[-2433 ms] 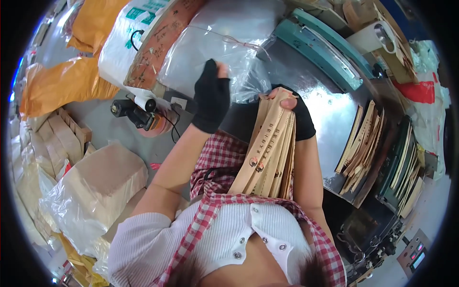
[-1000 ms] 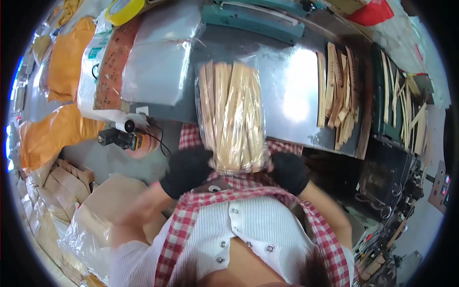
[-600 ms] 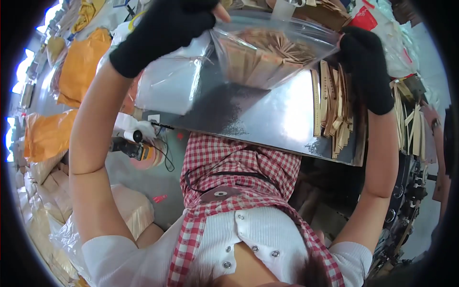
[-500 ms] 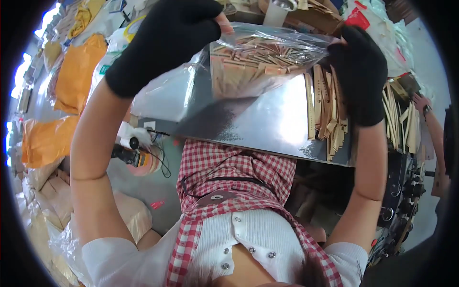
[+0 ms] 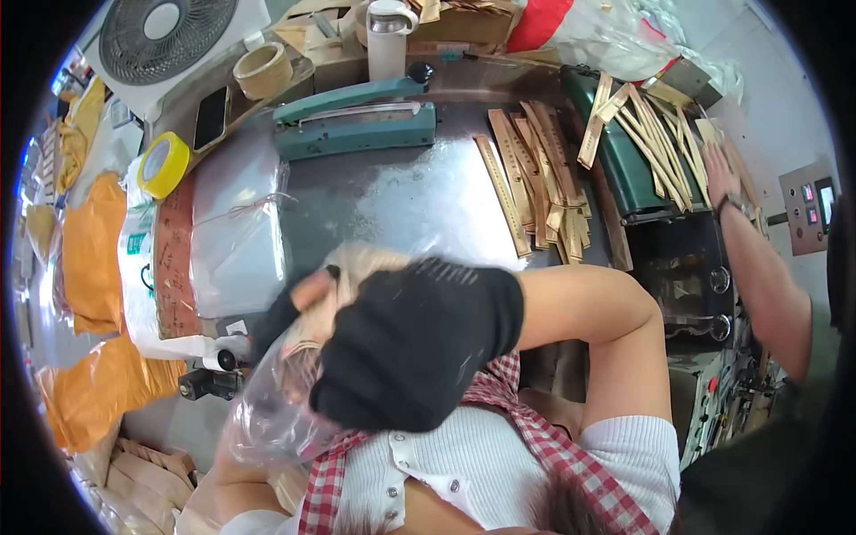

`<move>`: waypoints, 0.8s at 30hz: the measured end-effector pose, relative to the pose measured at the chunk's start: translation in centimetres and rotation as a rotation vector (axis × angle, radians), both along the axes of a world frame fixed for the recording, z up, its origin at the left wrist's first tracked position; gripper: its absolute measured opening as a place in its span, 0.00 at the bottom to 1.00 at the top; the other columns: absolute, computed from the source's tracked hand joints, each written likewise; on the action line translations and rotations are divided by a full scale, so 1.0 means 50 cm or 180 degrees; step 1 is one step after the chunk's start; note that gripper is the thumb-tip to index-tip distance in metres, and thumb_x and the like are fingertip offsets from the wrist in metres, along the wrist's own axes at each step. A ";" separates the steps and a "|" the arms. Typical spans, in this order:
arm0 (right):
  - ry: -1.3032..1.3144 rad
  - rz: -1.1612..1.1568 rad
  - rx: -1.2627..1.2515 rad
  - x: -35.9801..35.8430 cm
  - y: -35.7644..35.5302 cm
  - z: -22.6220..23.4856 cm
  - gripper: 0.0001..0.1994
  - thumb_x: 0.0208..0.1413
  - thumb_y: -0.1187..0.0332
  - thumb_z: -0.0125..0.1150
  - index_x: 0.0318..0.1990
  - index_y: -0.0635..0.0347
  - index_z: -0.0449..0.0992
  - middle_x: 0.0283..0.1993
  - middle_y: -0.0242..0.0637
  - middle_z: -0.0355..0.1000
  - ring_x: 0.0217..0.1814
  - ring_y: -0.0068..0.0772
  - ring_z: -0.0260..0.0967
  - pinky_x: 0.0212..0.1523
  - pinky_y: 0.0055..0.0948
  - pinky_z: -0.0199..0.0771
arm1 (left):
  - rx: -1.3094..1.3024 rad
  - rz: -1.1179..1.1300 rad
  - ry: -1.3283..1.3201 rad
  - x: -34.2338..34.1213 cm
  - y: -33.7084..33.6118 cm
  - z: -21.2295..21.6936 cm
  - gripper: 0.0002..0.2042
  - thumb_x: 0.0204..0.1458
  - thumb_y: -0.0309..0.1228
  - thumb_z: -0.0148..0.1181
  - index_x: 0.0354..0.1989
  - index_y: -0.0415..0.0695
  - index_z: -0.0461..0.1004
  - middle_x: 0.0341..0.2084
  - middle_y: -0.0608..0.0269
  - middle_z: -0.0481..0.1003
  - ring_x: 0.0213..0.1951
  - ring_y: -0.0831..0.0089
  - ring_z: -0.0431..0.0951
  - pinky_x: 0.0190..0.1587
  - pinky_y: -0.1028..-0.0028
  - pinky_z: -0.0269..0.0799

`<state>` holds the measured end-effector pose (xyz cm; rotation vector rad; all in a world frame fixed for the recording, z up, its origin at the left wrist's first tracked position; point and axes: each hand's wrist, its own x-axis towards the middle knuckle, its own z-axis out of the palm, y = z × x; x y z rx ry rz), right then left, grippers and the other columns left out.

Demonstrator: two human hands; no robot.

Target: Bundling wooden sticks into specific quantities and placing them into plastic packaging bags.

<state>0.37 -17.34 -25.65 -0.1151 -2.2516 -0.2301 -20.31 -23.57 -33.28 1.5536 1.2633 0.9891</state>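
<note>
A clear plastic bag (image 5: 278, 426) with wooden rulers inside is held close in front of my chest, tilted and partly blurred. My right hand (image 5: 415, 343), in a black glove, is closed around its near side and covers much of it. Behind the bag, my left hand (image 5: 287, 310) grips it too; its glove leaves the fingertips bare, and most of the hand is hidden. On the metal tabletop (image 5: 428, 201) beyond, a loose pile of wooden rulers (image 5: 539, 178) lies to the right. A teal bag sealer (image 5: 357, 131) stands at the back of the tabletop.
Flat clear bags (image 5: 236, 245) lie at left, near yellow tape (image 5: 164, 165) and a phone (image 5: 211, 118). A tan tape roll (image 5: 263, 71), fan (image 5: 160, 27) and white bottle (image 5: 387, 45) stand behind. At right, another person's hand (image 5: 720, 174) is beside wooden strips (image 5: 655, 147) on a green machine (image 5: 615, 169).
Both hands have brought the bag down from above the table toward my chest. Spread apart at its opening before, they are now close together around it. The bag sealer has come into view.
</note>
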 end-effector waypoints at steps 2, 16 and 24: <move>-0.0480 0.0076 -0.0578 -0.031 0.011 -0.012 0.05 0.41 0.64 0.61 0.20 0.51 0.74 0.20 0.33 0.68 0.19 0.28 0.67 0.17 0.31 0.64 | 0.0807 -0.0109 0.0952 -0.015 0.025 -0.074 0.16 0.52 0.31 0.57 0.48 0.37 0.73 0.41 0.61 0.76 0.44 0.69 0.75 0.49 0.70 0.69; 0.0092 -0.2989 -0.1267 0.060 0.495 -0.155 0.17 0.53 0.52 0.58 0.37 0.58 0.74 0.32 0.44 0.75 0.38 0.46 0.75 0.37 0.36 0.73 | -0.1539 -0.0398 -0.1126 0.072 0.382 -0.307 0.29 0.39 0.29 0.71 0.53 0.39 0.69 0.44 0.62 0.74 0.49 0.73 0.72 0.52 0.74 0.67; 0.0716 -0.2523 -0.1315 0.146 0.468 -0.376 0.14 0.60 0.59 0.53 0.43 0.60 0.75 0.39 0.43 0.71 0.44 0.43 0.69 0.48 0.32 0.68 | -0.1140 -0.0026 -0.2272 0.040 0.478 -0.279 0.29 0.36 0.22 0.72 0.51 0.39 0.68 0.41 0.59 0.75 0.43 0.69 0.76 0.46 0.71 0.74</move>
